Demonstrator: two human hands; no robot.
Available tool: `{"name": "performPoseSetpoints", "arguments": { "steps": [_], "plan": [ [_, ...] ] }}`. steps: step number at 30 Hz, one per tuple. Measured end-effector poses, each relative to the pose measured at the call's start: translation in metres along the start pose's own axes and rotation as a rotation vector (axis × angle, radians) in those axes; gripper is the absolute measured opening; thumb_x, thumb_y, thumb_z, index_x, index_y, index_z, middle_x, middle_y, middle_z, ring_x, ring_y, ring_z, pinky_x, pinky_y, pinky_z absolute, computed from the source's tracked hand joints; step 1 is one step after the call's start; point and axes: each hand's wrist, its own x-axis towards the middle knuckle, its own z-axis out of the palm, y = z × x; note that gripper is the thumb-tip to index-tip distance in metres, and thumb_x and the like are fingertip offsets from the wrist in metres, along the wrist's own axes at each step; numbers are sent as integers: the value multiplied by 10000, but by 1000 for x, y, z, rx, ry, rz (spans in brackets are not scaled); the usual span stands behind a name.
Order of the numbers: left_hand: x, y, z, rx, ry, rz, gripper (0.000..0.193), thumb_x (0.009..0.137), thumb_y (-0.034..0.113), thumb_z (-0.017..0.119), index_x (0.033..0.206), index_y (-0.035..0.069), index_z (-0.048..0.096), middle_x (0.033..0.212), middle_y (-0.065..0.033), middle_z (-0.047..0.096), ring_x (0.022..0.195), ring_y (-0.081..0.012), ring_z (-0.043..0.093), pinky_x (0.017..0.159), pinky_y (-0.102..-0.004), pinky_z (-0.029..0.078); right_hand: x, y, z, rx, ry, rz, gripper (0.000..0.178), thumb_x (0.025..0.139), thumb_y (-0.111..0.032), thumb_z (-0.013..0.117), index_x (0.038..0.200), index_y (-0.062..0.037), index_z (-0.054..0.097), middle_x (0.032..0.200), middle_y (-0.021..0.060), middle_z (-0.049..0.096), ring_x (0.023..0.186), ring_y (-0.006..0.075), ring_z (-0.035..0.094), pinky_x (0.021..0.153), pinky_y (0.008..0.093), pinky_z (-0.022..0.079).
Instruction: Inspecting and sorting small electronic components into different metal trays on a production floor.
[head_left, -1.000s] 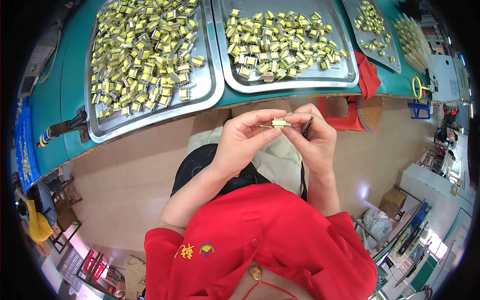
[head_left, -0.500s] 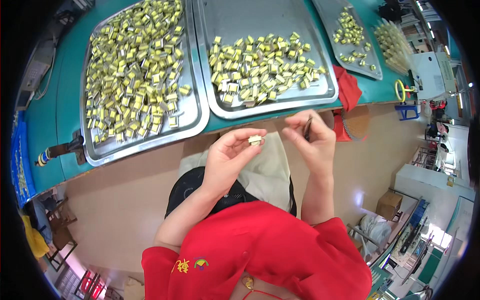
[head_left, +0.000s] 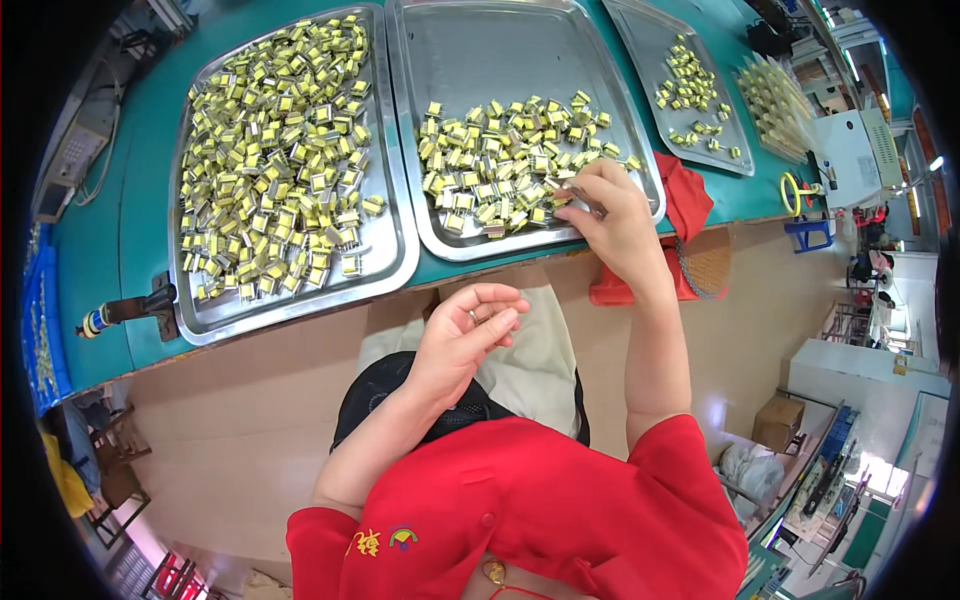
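Observation:
My right hand (head_left: 612,215) reaches over the near right part of the middle metal tray (head_left: 490,248). Its thumb and fingertips pinch together at the edge of a pile of small yellow-taped transformers (head_left: 490,165). A dark slim tool (head_left: 598,209) shows partly inside that hand, mostly covered by the fingers. Whether the fingertips also grip a transformer cannot be made out. Nearer to me, above my lap, my left hand (head_left: 465,340) is closed with curled fingers and thumb pressed together. Anything inside it is hidden.
Left of the middle tray, a larger heap of transformers (head_left: 270,170) fills another metal tray (head_left: 290,318). A third tray (head_left: 735,160) at the right holds fewer. Beside it stand bundled pale tubes (head_left: 775,105). Red cloth (head_left: 685,195) hangs over the green table's edge; a dark clamp-like fixture (head_left: 150,303) sits at left.
My right hand has moved forward from beside the left hand to the middle tray, carrying the dark tool. The transformer seen in my left fingertips no longer shows; those fingers have curled in.

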Motion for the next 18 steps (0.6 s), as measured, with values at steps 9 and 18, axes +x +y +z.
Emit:
{"name": "performPoseSetpoints", "arguments": {
  "steps": [9,18],
  "plan": [
    [0,6,6,208,-27,181,293,894,61,549,1179,-3,532,1078,-113,620,762,-71,538,631,-205,443,-37,-27,-16,696,-6,270,218,789,12,657,994,36,586,802,11,607,684,9,500,577,155,368],
    [-3,-1,6,294,-21,334,331,848,35,612,1174,8,560,994,-22,569,768,-59,491,625,-193,402,-65,-41,12,865,-242,262,284,791,29,655,1056,53,555,899,29,577,710,27,487,586,170,389]
  ]
}}
